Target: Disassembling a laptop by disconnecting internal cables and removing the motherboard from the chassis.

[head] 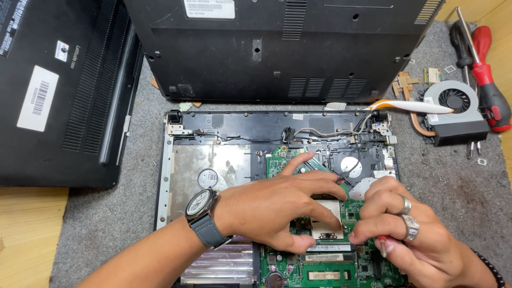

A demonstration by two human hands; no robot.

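While the left hand (pixel 277 205) presses flat, fingers spread, on the green circuit board (pixel 341 266) inside the opened laptop shell (pixel 213 160) near the desk's front edge, the right hand (pixel 405 234) pinches a small red-tipped tool (pixel 382 244). Two black laptop bases (pixel 277 48) with white rectangular labels line the far edge and left corner; a cooling fan (pixel 456 104) and red screwdriver (pixel 488 80) lie by the right edge.

The green motherboard (pixel 320 266) is largely covered by the left hand (pixel 277 205) and right hand (pixel 405 234). Open room is left over the bare metal bay (pixel 208 165). Access from behind is blocked by an upturned laptop base (pixel 277 48), from the left by another laptop (pixel 58 90).
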